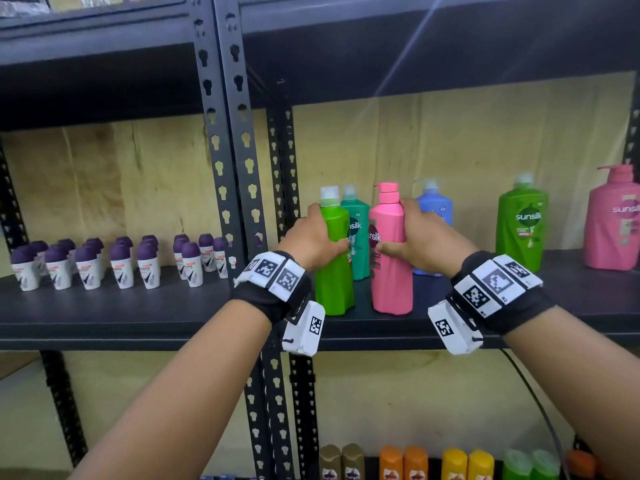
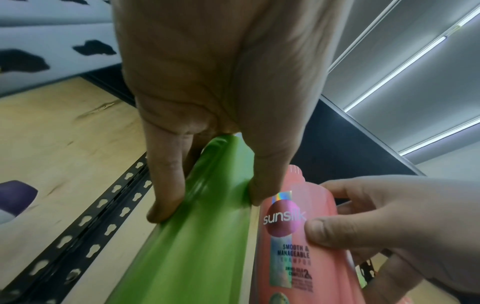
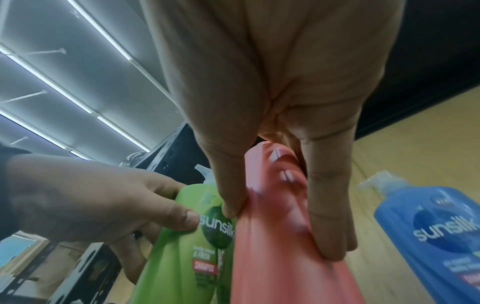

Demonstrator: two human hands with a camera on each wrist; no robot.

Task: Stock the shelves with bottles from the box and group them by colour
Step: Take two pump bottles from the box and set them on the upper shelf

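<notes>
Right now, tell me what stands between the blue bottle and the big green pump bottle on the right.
Nothing: in the head view only bare dark shelf lies between the blue bottle and the big green pump bottle.

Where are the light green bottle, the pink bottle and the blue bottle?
light green bottle (image 1: 334, 289), head view, lower body below the left hand.
pink bottle (image 1: 393, 285), head view, lower body below the right hand.
blue bottle (image 3: 426, 232), right wrist view, front label.
</notes>
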